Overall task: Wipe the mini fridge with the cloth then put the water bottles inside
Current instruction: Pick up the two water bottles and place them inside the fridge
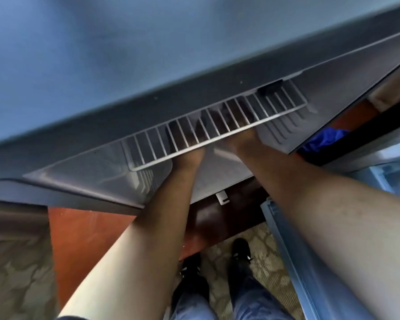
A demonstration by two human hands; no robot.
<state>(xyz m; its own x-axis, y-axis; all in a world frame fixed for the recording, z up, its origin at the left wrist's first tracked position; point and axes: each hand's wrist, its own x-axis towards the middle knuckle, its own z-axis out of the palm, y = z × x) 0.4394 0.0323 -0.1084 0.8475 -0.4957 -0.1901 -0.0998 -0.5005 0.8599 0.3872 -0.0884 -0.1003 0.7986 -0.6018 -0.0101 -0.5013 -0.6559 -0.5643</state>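
I look down over the grey top of the mini fridge into its open front. A white wire shelf runs across the inside. Both my forearms reach in beneath it. My left hand and my right hand show only as dark shapes through the shelf bars, close together. Whether they hold anything cannot be made out. A blue cloth lies crumpled to the right of the fridge body, away from both hands. No water bottle is visible.
The open fridge door stands at the lower right beside my right arm. A reddish wooden cabinet carries the fridge. My shoes stand on patterned carpet below.
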